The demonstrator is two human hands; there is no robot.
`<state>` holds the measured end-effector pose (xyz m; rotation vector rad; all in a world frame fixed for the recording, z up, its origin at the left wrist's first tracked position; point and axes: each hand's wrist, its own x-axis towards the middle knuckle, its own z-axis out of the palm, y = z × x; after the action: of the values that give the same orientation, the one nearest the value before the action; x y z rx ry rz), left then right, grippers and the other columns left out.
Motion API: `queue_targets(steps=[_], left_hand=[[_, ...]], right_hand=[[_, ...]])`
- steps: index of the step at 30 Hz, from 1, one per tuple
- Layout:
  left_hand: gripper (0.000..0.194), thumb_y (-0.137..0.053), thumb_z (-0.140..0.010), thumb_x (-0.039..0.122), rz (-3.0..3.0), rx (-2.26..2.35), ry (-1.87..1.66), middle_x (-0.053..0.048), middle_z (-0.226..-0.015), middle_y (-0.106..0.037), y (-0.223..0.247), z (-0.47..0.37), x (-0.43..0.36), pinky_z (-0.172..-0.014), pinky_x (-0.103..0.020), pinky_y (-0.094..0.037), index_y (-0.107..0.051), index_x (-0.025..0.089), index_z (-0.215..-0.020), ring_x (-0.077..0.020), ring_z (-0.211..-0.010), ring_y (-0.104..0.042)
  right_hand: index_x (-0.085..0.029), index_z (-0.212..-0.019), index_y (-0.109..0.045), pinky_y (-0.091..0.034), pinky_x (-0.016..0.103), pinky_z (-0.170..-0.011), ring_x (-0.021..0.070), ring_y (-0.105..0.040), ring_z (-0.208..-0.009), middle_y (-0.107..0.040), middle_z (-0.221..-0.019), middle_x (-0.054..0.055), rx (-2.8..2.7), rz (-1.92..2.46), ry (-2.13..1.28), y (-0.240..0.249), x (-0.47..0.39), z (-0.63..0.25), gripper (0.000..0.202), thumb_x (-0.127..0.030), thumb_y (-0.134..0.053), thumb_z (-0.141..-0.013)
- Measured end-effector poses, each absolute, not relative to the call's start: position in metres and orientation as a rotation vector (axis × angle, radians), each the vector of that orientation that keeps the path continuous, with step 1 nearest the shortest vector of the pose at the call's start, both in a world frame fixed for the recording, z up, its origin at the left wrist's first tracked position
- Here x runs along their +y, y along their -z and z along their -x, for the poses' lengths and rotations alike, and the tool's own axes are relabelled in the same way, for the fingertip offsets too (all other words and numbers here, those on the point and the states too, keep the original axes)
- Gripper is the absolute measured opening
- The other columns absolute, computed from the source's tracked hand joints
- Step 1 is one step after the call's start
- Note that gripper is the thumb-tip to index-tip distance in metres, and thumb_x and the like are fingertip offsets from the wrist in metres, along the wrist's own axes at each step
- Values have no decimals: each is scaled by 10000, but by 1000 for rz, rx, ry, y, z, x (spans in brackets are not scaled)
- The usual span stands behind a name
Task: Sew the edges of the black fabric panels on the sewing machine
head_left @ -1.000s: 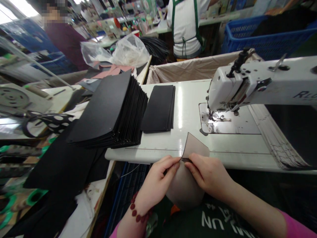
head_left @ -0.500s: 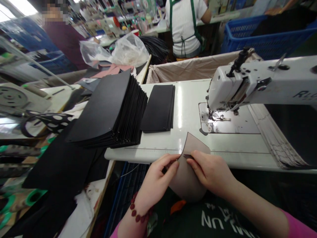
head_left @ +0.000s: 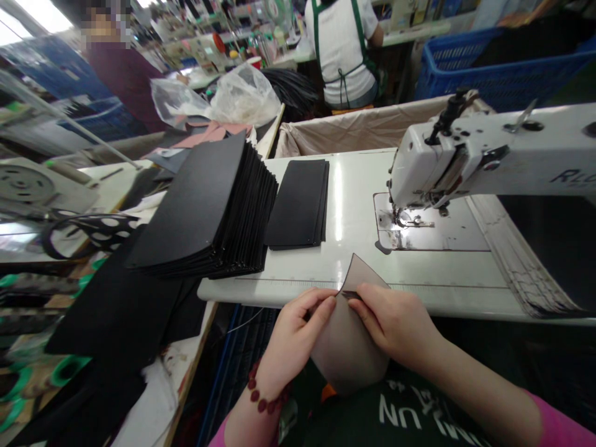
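Observation:
A grey-brown sheet, curved like leather or stiff fabric, stands between my hands at the table's front edge, its upper corner over the tabletop. My left hand pinches its left edge between thumb and fingers. My right hand is closed on a small dark pointed tool, its tip against the sheet near my left fingertips. Most of the tool is hidden in my fingers, so its exact kind is unclear.
A white sewing machine stands at the right, beside stacked panels. To the left are a tall stack of black panels and a lower stack. Polka-dot-handled scissors lie farther left. Two people work beyond the table.
The sheet's lower part has swung slightly down and left. My right hand has shifted a little left with the tool, while my left hand keeps its pinch.

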<state>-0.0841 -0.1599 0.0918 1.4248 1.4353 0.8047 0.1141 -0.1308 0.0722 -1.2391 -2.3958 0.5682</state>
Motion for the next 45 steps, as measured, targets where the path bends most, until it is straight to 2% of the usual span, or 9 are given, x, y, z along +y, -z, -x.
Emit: queue_targets(steps=[16, 24, 39, 45], left_hand=[[248, -507, -970, 301, -1390, 1387, -688, 4, -1056, -710, -96, 81, -155, -839, -247, -444, -707, 250, -1108, -166, -922, -627], [245, -502, -972, 298, -1401, 1385, -677, 3, -1004, -703, -95, 83, -159, -832, -242, -441, -707, 241, -1094, -165, -911, -619], [254, -504, -968, 294, -1420, 1381, -683, -22, -1080, -697, -98, 82, -160, -842, -255, -454, -702, 234, -1115, -181, -937, -624], [256, -504, -963, 292, -1413, 1394, -681, -25, -1036, -709, -99, 81, -159, -838, -263, -466, -710, 231, -1102, -193, -928, -629]], right_hand=[[-205, -841, -509, -251, 304, -580, 157, -511, -627, -585, -729, 9, -2455, 1184, -532, -68, -129, -114, 285, -360, -340, -1010], [-215, -804, -462, -271, 273, -568, 127, -503, -605, -558, -686, -25, -2361, 1158, -744, -69, -130, -114, 259, -330, -356, -1011], [-215, -826, -511, -251, 309, -572, 159, -523, -619, -591, -723, 4, -2451, 1241, -551, -74, -137, -117, 273, -357, -359, -1004], [-203, -825, -524, -250, 308, -570, 157, -525, -617, -600, -720, 15, -2442, 1232, -542, -72, -138, -116, 279, -351, -366, -1001]])
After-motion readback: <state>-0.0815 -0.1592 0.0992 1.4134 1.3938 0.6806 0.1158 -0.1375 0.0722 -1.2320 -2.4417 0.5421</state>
